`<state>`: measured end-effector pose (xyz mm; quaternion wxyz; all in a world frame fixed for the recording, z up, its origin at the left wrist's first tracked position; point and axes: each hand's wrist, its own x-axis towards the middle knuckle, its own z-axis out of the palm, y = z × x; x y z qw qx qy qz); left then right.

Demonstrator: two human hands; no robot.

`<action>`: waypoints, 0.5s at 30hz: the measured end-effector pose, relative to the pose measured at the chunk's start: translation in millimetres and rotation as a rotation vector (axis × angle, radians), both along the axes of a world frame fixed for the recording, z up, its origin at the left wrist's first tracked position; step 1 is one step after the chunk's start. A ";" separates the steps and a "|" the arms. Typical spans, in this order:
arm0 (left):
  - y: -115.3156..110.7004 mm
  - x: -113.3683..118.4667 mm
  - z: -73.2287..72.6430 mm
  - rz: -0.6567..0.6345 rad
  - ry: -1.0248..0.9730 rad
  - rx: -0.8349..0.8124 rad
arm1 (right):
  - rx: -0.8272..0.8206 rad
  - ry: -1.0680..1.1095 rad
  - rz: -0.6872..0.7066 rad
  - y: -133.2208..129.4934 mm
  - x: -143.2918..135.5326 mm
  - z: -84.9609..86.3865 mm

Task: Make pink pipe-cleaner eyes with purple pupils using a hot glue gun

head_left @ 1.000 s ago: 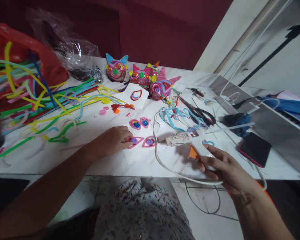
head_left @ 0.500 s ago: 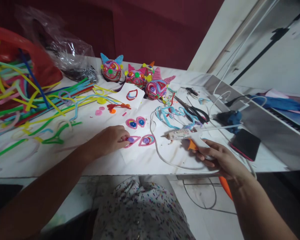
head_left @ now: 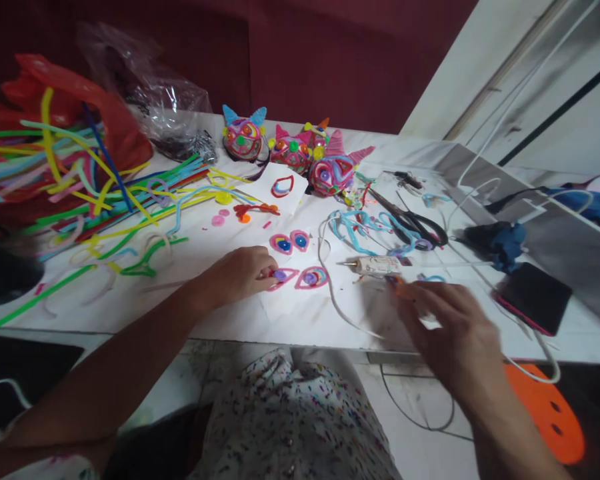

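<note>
My left hand [head_left: 243,275] rests low over the table, its fingertips pinching the outer end of a pink pipe-cleaner eye [head_left: 286,277] with a purple centre. Right beside that piece lies a matching pipe-cleaner eye [head_left: 312,277]. Two smaller pink eyes with blue centres [head_left: 291,242] sit just behind them. My right hand [head_left: 447,323], smeared by motion, is closed around the handle end of a white hot glue gun [head_left: 377,265]. The nozzle points left toward the eyes. Most of the handle and trigger is hidden by my fingers.
Several decorated cat-like heads [head_left: 291,152] stand at the back. Black scissors [head_left: 413,223] and tangled blue pipe cleaners [head_left: 357,230] lie behind the glue gun. A red bag [head_left: 120,137] and loose pipe cleaners fill the left. A white cord [head_left: 337,303] loops across; a black box [head_left: 535,299] sits right.
The view has shifted, so things appear farther right or lower. My right hand has turned over the glue gun, hiding its orange trigger. My left hand still pinches the same eye.
</note>
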<state>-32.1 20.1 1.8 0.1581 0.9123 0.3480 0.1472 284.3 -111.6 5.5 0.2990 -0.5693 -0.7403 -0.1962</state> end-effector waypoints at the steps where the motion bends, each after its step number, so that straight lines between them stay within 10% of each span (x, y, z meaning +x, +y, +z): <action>1: -0.1 0.1 -0.2 0.000 0.000 -0.001 | -0.009 0.051 0.128 -1.0 -15.7 1.0; 6: 0.1 1.4 -1.4 0.005 -0.021 0.022 | -0.257 0.010 0.415 4.8 -92.7 -5.6; 15: 1.8 1.1 -1.7 0.000 0.010 0.036 | -0.198 -0.232 0.295 29.3 -129.5 -23.8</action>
